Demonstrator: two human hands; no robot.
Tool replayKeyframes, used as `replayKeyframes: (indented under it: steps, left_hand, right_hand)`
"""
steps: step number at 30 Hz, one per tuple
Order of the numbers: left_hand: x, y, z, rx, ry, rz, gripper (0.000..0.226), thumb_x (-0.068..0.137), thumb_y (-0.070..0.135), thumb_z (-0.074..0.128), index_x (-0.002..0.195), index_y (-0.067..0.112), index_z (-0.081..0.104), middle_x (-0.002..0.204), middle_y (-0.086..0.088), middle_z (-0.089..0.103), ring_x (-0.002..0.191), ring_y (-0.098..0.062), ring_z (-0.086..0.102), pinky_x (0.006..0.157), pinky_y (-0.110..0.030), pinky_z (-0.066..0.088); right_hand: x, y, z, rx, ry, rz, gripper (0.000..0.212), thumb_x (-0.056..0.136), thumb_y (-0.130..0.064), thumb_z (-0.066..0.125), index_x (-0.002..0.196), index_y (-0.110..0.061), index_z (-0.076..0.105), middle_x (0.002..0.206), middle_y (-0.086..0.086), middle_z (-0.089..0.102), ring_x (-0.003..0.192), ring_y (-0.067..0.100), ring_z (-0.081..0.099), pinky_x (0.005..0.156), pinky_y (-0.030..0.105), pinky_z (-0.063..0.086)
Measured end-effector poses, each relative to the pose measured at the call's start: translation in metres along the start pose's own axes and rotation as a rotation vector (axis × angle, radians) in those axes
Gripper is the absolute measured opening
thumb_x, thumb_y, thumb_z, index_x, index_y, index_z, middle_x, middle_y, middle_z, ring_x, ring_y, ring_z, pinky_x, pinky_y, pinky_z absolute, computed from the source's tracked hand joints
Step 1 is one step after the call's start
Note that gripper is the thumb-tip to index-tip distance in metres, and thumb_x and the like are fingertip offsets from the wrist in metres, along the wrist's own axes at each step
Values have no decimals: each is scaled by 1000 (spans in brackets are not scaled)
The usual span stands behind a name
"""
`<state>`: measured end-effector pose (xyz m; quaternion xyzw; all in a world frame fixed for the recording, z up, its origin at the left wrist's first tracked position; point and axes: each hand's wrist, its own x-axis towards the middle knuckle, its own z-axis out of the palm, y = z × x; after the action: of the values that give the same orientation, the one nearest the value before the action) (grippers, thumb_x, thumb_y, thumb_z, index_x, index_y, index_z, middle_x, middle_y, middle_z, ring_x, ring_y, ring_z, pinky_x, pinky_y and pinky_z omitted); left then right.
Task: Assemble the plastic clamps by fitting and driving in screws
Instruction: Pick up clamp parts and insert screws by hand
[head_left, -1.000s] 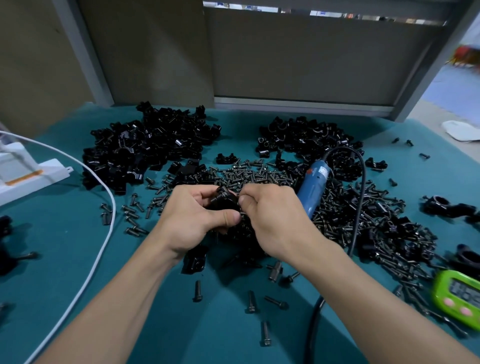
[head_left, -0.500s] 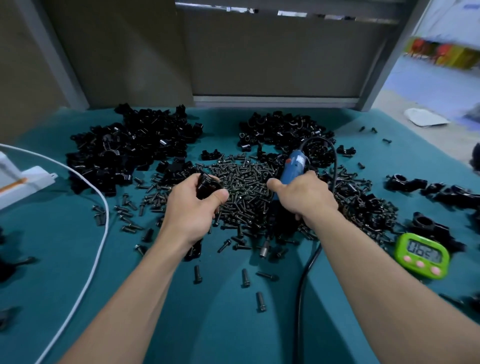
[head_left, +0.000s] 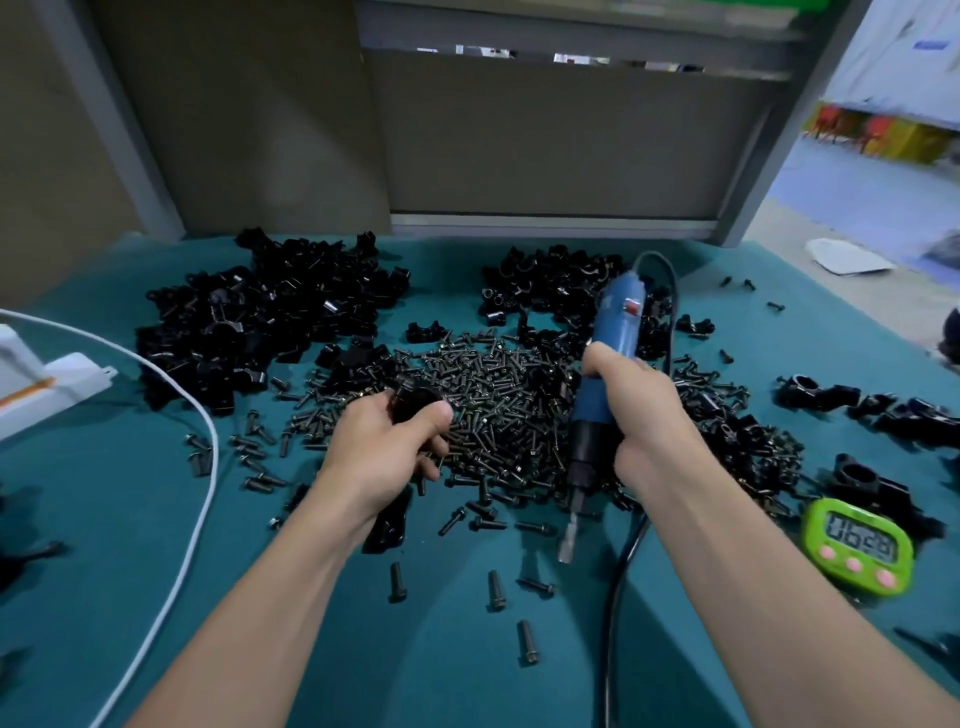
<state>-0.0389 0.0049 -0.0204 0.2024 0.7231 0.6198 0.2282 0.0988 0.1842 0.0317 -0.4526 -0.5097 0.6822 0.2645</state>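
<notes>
green digital timer (head_left: 856, 543), white power strip (head_left: 49, 385), white cable (head_left: 200, 512), teal tabletop (head_left: 104, 519)

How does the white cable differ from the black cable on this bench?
The white cable is thin and lies on the left, near the white power strip; the black cable is thicker and runs from the blue screwdriver in the right hand. Both leave the view at its bottom edge.

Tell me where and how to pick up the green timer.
Probably its two rounded side edges, pinched from above: the green timer lies display-up on the teal cloth, with black clamps crowding only its far edge.
</notes>
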Motion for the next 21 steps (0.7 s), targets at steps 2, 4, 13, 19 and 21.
replayKeyframes:
  steps: [2, 4, 13, 19, 21]
  left_hand:
    - [0, -1, 1, 32, 14, 25, 9, 97, 23, 72, 97, 14, 73, 65, 1, 71, 52, -12, 61, 52, -20, 49]
    - [-1, -2, 1, 40, 19, 37, 6, 97, 24, 71, 97, 18, 72, 64, 3, 69, 54, -11, 60, 57, -25, 51]
    - [-2, -6, -2, 160, 17, 65, 8, 99, 26, 70, 97, 18, 69, 62, 4, 69, 51, -7, 60, 50, -15, 47]
    - [-1, -3, 2, 211, 28, 67, 7, 98, 27, 70, 97, 20, 69, 63, 4, 71, 51, -7, 60, 49, -15, 46]
    - [0, -2, 2, 220, 31, 65, 8, 98, 28, 70, 97, 21, 69, 64, 3, 71, 51, -7, 60, 49, -15, 46]
  right_hand:
    - [-6, -7, -1, 226, -128, 1, 31, 83, -7, 63, 114, -10, 57, 82, 11, 65, 71, 27, 65, 59, 35, 58]
    - [-10, -14, -2, 384, -246, 56, 33, 89, -9, 61, 122, -9, 54, 81, 13, 66, 72, 29, 67, 66, 39, 59]
    - [11, -29, -9, 607, -420, 249, 82, 87, -83, 47, 105, -7, 73, 82, 8, 63, 63, 22, 57, 62, 31, 53]
    - [21, -31, -7, 710, -468, 268, 73, 90, -73, 55, 98, -3, 76, 89, 13, 65, 67, 26, 60, 67, 35, 54]
    - [23, -30, -4, 759, -472, 261, 68, 92, -68, 57, 105, -4, 74, 92, 14, 65, 69, 26, 61, 69, 35, 55]
